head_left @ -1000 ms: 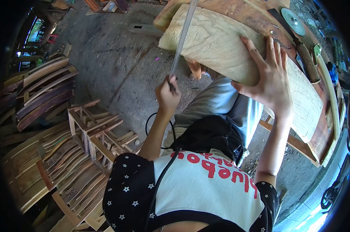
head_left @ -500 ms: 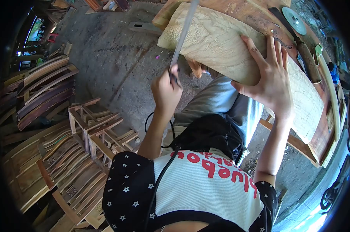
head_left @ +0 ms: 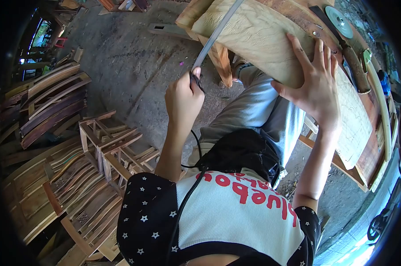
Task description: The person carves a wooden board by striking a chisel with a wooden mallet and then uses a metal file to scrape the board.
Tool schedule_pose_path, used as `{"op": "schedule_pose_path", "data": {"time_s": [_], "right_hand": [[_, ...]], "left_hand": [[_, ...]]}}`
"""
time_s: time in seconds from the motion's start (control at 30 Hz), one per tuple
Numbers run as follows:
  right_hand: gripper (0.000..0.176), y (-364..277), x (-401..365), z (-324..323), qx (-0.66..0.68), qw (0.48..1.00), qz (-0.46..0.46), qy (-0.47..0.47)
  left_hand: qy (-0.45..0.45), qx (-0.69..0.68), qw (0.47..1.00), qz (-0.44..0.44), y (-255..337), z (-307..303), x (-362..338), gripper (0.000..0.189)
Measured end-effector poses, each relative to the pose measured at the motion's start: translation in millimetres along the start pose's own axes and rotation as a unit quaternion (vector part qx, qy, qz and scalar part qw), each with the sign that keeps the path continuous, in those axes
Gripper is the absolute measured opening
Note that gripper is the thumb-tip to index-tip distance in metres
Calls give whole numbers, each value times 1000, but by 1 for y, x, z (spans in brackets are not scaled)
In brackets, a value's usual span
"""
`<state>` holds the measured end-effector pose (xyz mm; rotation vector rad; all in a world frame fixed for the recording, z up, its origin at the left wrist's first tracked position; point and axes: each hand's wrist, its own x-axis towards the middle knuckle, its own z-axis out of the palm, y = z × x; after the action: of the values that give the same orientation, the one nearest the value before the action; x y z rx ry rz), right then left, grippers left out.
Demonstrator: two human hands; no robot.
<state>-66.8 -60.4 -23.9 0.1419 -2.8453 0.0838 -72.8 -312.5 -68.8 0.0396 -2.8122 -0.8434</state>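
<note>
My left hand (head_left: 183, 99) is closed round the dark handle end of a long, flat grey metal tool (head_left: 216, 37) that looks like a file. Its blade slants up across the left end of a pale curved wooden board (head_left: 258, 37), and its far tip is cut off by the frame's top. My right hand (head_left: 313, 84) lies flat on the board's right part, fingers spread. Under and beyond that wrist, a pale sheet with faint drawn lines (head_left: 353, 122) rests on the wooden workbench (head_left: 298, 15).
A wooden-handled tool with a dark blade (head_left: 353, 64) and a round disc (head_left: 338, 22) lie on the bench. Curved wooden pieces (head_left: 54, 102) are stacked at the left. Below them stand wooden frames (head_left: 107, 146). A black cable (head_left: 185, 201) runs down my shirt.
My left hand has drawn back slightly down and left with the tool. The board's left end has shifted up and right, uncovering more of the bench leg. My right hand has moved slightly right.
</note>
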Motion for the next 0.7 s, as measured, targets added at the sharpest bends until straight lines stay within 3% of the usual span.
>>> {"op": "schedule_pose_path", "data": {"time_s": [0.2, 0.3, 0.37, 0.5, 0.6, 0.67, 0.7], "right_hand": [[88, -1, -2, 0, -4, 1000, -17, 7], [94, -2, 0, -3, -6, 1000, -24, -17], [94, -2, 0, -2, -1, 1000, -24, -13], [94, -1, -1, -1, -4, 999, -33, -3], [94, -1, -2, 0, -17, 1000, -25, -9], [94, -1, -2, 1, -16, 1000, -21, -7], [94, -2, -3, 1, -14, 1000, -18, -9]], "left_hand": [[14, 28, 999, 43, -13, 4, -9, 24], [50, -27, 996, 66, -39, 16, -27, 19], [41, -36, 997, 61, -61, 24, -41, 29], [39, -32, 996, 73, -111, 39, -69, 17], [69, -79, 992, 69, -158, 55, -91, 13], [166, -116, 978, 48, -182, 57, -101, 19], [166, -117, 978, 52, -180, 46, -98, 19]]}}
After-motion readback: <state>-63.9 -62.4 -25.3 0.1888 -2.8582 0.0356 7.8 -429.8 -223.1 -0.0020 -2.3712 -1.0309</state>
